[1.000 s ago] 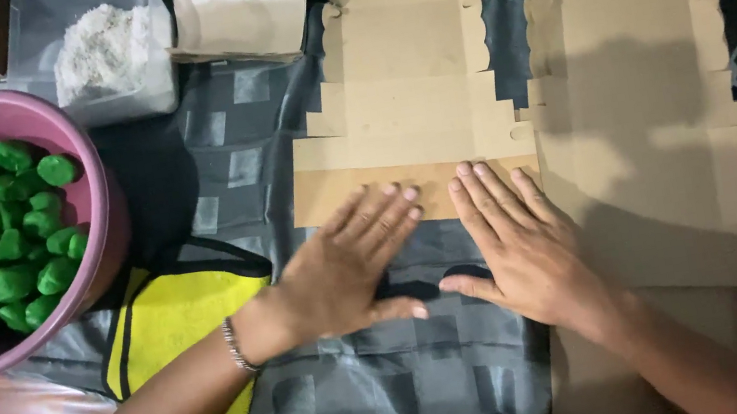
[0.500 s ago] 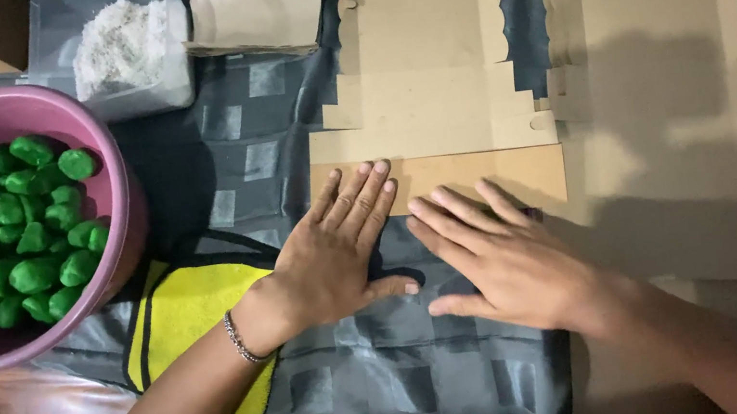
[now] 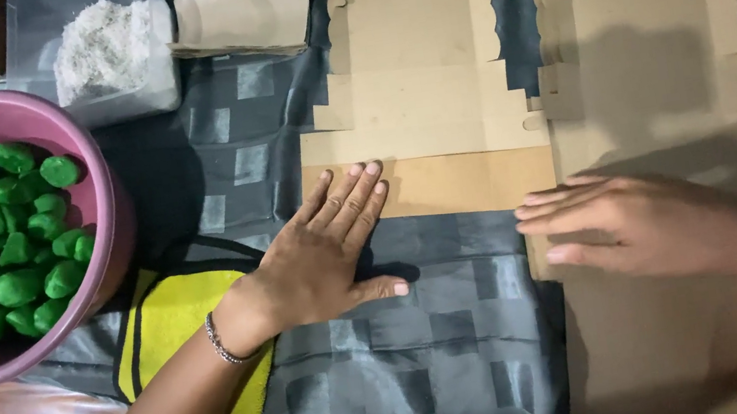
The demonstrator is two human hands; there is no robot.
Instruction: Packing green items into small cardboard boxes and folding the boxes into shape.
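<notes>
A flat brown cardboard box blank (image 3: 426, 120) lies on a dark checked cloth (image 3: 409, 347), its lower flap folded up. My left hand (image 3: 321, 248), with a bracelet on the wrist, presses flat on the cloth, fingertips resting on the folded flap's left end. My right hand (image 3: 653, 223) lies flat with fingers pointing left, over the near edge of a second, larger cardboard blank (image 3: 648, 58) on the right. Neither hand grips anything.
A purple bowl (image 3: 104, 227) full of green dough balls (image 3: 3, 237) stands at the left. Behind it sit a clear tub of white powder (image 3: 101, 47) and a stack of folded cardboard (image 3: 246, 6). A yellow cloth (image 3: 177, 323) lies under my left forearm.
My right hand slid right, off the folded flap and onto the second cardboard blank. My left hand stayed near the flap's left end.
</notes>
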